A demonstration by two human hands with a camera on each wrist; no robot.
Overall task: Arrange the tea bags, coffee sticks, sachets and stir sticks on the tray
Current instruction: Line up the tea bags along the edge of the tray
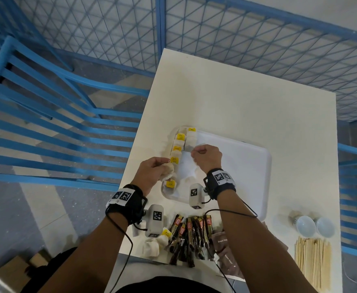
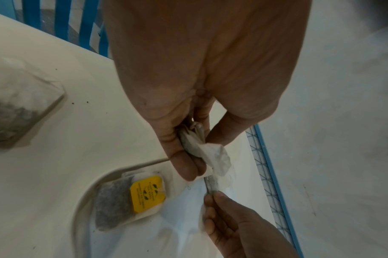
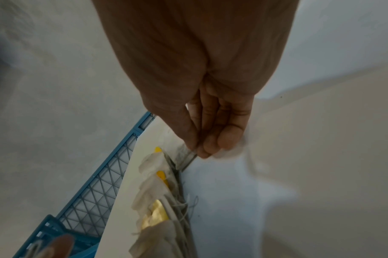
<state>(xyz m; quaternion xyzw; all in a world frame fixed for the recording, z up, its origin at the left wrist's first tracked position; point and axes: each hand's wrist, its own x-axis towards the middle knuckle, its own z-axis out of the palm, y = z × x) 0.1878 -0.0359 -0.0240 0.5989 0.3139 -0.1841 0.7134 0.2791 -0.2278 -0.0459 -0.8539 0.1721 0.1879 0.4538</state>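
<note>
A white tray [image 1: 247, 166] lies mid-table. Several tea bags with yellow tags [image 1: 177, 148] stand in a row along its left edge. My left hand [image 1: 169, 166] grips a crumpled tea bag [image 2: 204, 150] over the row's near end. My right hand [image 1: 194, 153] pinches the top edge of another tea bag [image 3: 184, 153], holding it upright just right of the row's far end. One tagged tea bag [image 2: 127, 197] lies flat in the tray's near-left corner. Coffee sticks [image 1: 194, 235], brown sachets [image 1: 224, 250] and wooden stir sticks [image 1: 312, 261] lie on the table near me.
Loose tea bags [image 1: 154, 244] lie at the table's near-left edge beside the coffee sticks. Two white bulb-like objects [image 1: 312, 227] sit above the stir sticks. A blue chair [image 1: 46, 123] stands left of the table, blue mesh fencing [image 1: 257, 39] behind it.
</note>
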